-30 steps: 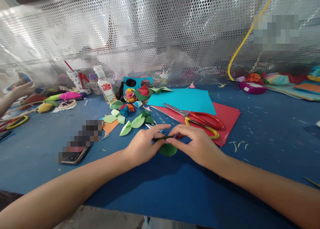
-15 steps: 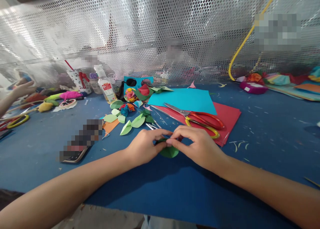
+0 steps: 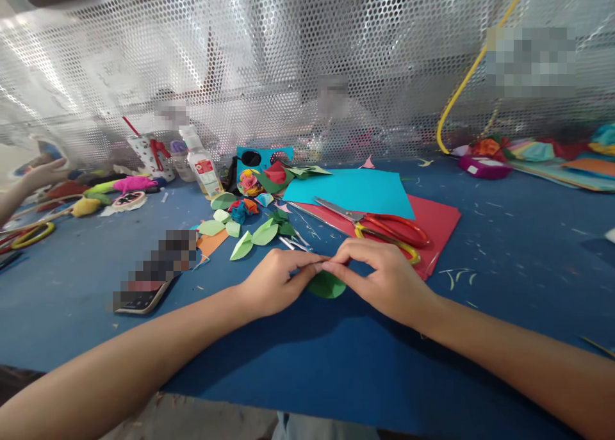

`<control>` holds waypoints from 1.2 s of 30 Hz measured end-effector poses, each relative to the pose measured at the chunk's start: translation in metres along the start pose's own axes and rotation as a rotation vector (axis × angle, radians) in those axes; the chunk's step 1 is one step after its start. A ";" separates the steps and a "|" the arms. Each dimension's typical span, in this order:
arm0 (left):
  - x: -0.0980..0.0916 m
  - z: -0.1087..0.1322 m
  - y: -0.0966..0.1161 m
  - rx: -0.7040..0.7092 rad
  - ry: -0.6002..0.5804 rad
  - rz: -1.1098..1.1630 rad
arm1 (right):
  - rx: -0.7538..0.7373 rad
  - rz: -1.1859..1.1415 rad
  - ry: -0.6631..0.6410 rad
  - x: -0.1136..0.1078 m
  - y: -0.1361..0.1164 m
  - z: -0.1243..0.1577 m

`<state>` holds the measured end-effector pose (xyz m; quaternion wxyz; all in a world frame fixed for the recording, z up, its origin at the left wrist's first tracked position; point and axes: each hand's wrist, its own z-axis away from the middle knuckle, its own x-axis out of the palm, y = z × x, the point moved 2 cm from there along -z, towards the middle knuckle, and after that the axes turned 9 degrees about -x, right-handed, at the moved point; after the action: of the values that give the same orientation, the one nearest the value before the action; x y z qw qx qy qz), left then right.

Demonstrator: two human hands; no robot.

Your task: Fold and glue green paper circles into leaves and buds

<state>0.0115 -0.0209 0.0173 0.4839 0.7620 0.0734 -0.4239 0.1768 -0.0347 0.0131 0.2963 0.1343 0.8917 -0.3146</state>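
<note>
Near the middle of the blue table, my left hand (image 3: 281, 280) and my right hand (image 3: 384, 273) meet, fingertips pinched together on the upper edge of a green paper piece (image 3: 327, 285). Its rounded lower part hangs below the fingers; the upper part is hidden by them. Just beyond my right hand, scissors (image 3: 391, 228) with red and yellow handles lie on red paper (image 3: 442, 225) and a turquoise sheet (image 3: 355, 190). Light green paper leaves (image 3: 265, 232) and darker green ones lie beyond my left hand.
A phone (image 3: 144, 296) lies left of my left hand. Behind it stand a glue bottle (image 3: 204, 168) and a spotted cup (image 3: 152, 158). Another person's hand (image 3: 45, 173) is at the far left. A purple object (image 3: 484, 167) sits at the back right.
The fingers of both hands have drawn closer together along the green paper's upper edge, closing the gap at my left hand. The rounded part has shifted slightly up.
</note>
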 end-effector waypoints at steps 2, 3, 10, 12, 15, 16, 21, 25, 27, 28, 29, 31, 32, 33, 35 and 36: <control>0.000 0.000 -0.002 -0.031 0.013 -0.007 | -0.001 0.002 0.009 0.001 0.000 0.001; 0.000 -0.001 -0.003 -0.046 0.020 -0.013 | -0.002 0.004 0.012 0.001 0.000 0.001; -0.001 0.002 0.001 -0.105 0.047 0.047 | -0.031 -0.024 0.030 0.002 -0.003 0.001; 0.000 0.003 0.001 -0.113 0.059 0.079 | -0.035 -0.040 0.045 0.002 -0.004 0.001; 0.001 0.004 -0.001 -0.125 0.056 0.098 | -0.038 -0.040 0.059 0.001 -0.004 0.002; 0.002 0.004 -0.001 -0.115 0.047 0.084 | -0.039 -0.036 0.062 0.001 -0.003 0.002; 0.003 0.001 -0.003 -0.025 0.029 -0.030 | -0.051 -0.037 0.060 0.002 -0.002 0.002; 0.001 -0.001 -0.002 0.039 0.057 -0.047 | -0.061 -0.060 0.070 0.002 -0.003 0.002; 0.001 -0.001 -0.001 0.062 0.062 -0.045 | -0.055 -0.069 0.063 0.002 -0.004 0.001; 0.001 -0.001 0.000 0.062 0.060 -0.039 | -0.047 -0.075 0.046 0.002 -0.004 0.001; 0.001 -0.001 0.000 0.054 0.057 -0.024 | -0.035 -0.085 0.023 0.001 -0.004 0.001; 0.000 -0.001 0.000 0.022 0.052 0.031 | -0.002 -0.114 -0.025 0.001 -0.003 0.000; 0.000 -0.002 -0.001 0.004 0.048 0.064 | 0.016 -0.131 -0.040 0.000 -0.003 0.000; 0.000 -0.002 -0.001 -0.014 0.042 0.093 | 0.034 -0.148 -0.046 0.000 -0.002 -0.001; -0.001 -0.004 -0.001 -0.039 0.039 0.119 | 0.062 -0.177 -0.037 -0.001 -0.001 -0.001; -0.002 -0.004 -0.002 -0.046 0.046 0.115 | 0.072 -0.185 -0.031 -0.001 0.000 -0.002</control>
<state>0.0118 -0.0163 0.0183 0.5232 0.7631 0.0503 -0.3761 0.1772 -0.0339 0.0150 0.2748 0.0568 0.8838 -0.3744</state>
